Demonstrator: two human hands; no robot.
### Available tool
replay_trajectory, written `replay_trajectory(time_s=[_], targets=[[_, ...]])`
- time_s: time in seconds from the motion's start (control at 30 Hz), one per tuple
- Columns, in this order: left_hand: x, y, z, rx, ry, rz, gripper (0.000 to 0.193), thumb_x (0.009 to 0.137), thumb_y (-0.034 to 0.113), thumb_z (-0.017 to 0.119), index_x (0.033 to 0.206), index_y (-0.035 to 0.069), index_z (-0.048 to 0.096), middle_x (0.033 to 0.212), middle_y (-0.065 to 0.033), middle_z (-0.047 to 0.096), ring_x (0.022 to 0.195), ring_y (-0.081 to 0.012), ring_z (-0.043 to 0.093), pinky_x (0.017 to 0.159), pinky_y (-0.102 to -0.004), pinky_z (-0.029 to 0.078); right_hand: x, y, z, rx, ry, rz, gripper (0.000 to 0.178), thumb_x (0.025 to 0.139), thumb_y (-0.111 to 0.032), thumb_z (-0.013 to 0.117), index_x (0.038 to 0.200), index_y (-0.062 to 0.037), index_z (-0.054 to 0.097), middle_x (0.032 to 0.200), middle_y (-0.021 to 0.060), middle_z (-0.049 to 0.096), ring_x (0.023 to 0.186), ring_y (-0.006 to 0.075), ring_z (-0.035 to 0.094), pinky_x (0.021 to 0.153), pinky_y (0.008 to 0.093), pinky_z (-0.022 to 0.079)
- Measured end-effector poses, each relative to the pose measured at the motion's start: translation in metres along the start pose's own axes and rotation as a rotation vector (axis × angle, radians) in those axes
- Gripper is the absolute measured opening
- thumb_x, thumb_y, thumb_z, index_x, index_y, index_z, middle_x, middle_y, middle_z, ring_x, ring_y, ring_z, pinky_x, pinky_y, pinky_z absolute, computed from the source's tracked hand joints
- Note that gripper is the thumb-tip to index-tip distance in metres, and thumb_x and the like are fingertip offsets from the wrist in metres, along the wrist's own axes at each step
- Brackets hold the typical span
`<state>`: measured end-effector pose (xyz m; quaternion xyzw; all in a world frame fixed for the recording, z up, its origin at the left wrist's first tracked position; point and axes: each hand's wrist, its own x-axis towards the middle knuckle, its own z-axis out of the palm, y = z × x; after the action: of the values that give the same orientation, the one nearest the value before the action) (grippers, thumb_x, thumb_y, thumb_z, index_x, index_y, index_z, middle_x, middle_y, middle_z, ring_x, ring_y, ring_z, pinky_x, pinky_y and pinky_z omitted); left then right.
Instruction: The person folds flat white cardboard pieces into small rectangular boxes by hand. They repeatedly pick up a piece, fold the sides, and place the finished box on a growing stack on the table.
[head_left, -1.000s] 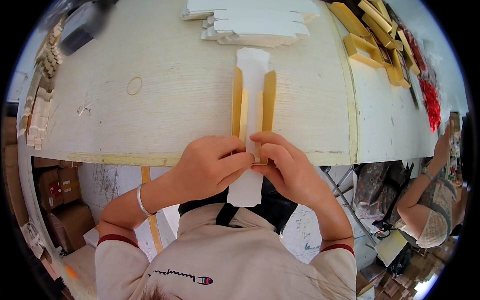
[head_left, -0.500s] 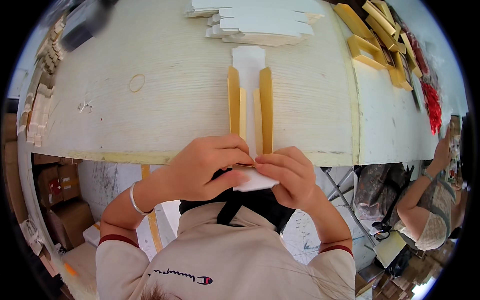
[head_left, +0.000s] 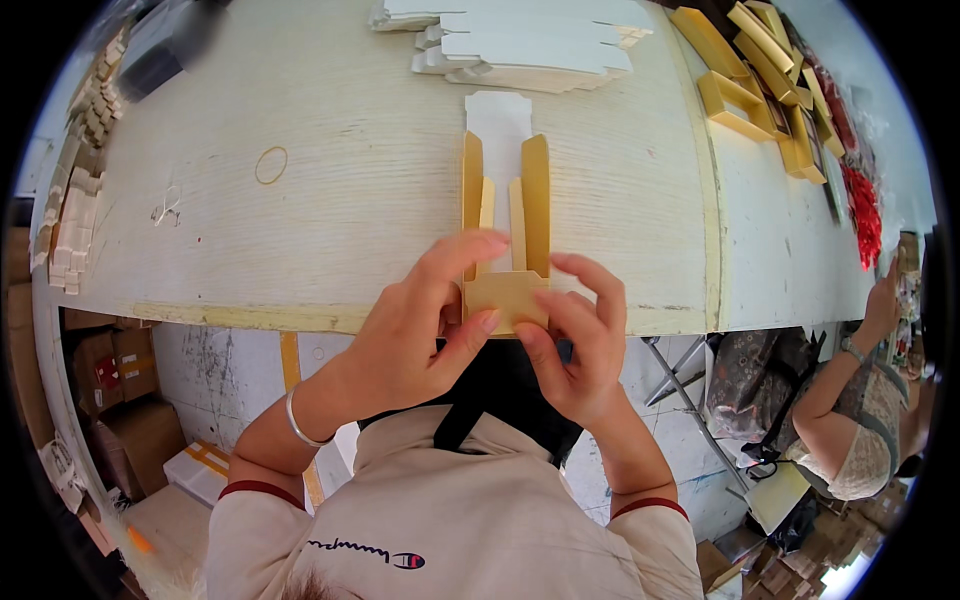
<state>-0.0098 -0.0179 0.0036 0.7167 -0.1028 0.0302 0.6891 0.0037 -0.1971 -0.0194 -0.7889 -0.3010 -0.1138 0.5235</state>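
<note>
Flap (head_left: 507, 290) swung up, wht tbl (head_left: 340, 220), ctns (head_left: 140, 440) L

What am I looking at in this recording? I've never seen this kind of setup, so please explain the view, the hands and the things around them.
There is no machine here: a person works with bare hands. The round, bent look comes from a fisheye camera worn on the person's head, looking down, so picture left is the person's left.

On the table is a partly folded box, white inside with upright gold sides. The left hand and right hand both touch the gold flap at its near end; how firmly, I cannot tell.

Beyond it lies a white stack; at upper right are gold boxes. Another person's arm shows at far right.
</note>
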Motion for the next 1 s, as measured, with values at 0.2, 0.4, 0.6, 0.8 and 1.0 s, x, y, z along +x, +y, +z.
replay_trajectory(time_s=[0.2, 0.4, 0.6, 0.8, 1.0], targets=[[-0.008, -0.007, -0.009, 0.635, -0.142, 0.371, 0.016, 0.079, 0.001, 0.070, 0.094, 0.000, 0.065, 0.102, -0.0137, 0.062, 0.074, -0.0224, 0.063, 0.058, -0.0292, 0.050, -0.002, 0.009, -0.002, -0.470, -0.069, -0.349, 0.036, 0.069, -0.009, 0.072, 0.101, 0.0041, 0.063, 0.104, 0.0137, 0.060, 0.064, 0.0181, 0.051, 0.053, 0.0284, 0.039], [-0.010, 0.000, -0.008, 0.811, -0.195, 0.341, 0.013, 0.074, 0.002, 0.068, 0.086, 0.002, 0.063, 0.083, -0.0070, 0.057, 0.058, -0.0211, 0.057, 0.048, -0.0300, 0.045, 0.012, -0.011, -0.007, -0.572, -0.298, -0.245, 0.019, 0.070, -0.004, 0.065, 0.088, -0.0011, 0.059, 0.081, 0.0067, 0.050, 0.068, 0.0186, 0.050, 0.057, 0.0300, 0.038], [0.001, 0.009, -0.014, 0.873, -0.324, 0.314, 0.009, 0.074, 0.004, 0.066, 0.082, 0.004, 0.062, 0.076, -0.0060, 0.054, 0.061, -0.0212, 0.057, 0.046, -0.0297, 0.043, 0.024, -0.010, -0.019, -0.303, -0.457, -0.113, 0.015, 0.070, 0.000, 0.062, 0.083, -0.0029, 0.055, 0.076, 0.0072, 0.044, 0.069, 0.0209, 0.049, 0.059, 0.0313, 0.038], [-0.005, 0.012, -0.009, 1.267, -0.378, 0.430, 0.013, 0.068, 0.006, 0.065, 0.080, 0.007, 0.058, 0.073, -0.0042, 0.050, 0.062, -0.0168, 0.054, 0.046, -0.0264, 0.042, 0.017, -0.015, -0.013, -0.426, -0.453, -0.072, 0.016, 0.072, -0.002, 0.064, 0.086, -0.0028, 0.057, 0.082, 0.0074, 0.047, 0.071, 0.0214, 0.051, 0.061, 0.0321, 0.040], [0.006, 0.017, -0.019, 1.222, -0.549, 0.368, 0.014, 0.068, 0.006, 0.064, 0.080, 0.006, 0.055, 0.077, -0.0041, 0.050, 0.065, -0.0174, 0.054, 0.048, -0.0275, 0.044, 0.018, -0.009, -0.023, -0.452, -0.367, -0.155, 0.023, 0.074, -0.012, 0.069, 0.093, -0.0026, 0.059, 0.092, 0.0076, 0.053, 0.078, 0.0201, 0.054, 0.062, 0.0301, 0.042]])
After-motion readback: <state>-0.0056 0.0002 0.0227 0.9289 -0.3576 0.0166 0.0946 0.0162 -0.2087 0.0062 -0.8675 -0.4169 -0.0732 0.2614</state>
